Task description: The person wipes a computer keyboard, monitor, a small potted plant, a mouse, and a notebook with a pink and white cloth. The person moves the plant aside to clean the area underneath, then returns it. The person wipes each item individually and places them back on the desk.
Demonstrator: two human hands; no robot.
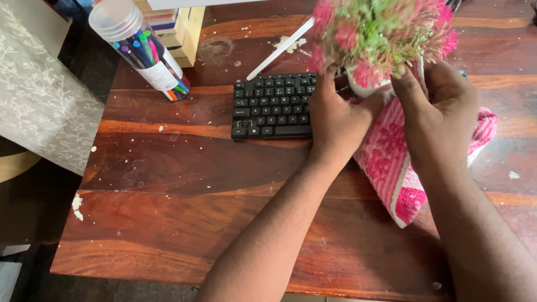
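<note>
The head camera looks steeply down, close over the wooden desk (pixel 168 223).

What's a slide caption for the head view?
Left hand steadies small flower pot; right hand holds pink cloth against it.

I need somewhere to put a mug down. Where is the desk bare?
The wooden desk is bare in front of the black keyboard, left of the forearms. It is crowded at the back: pen tube, both hands, flower pot, pink towel.
</note>
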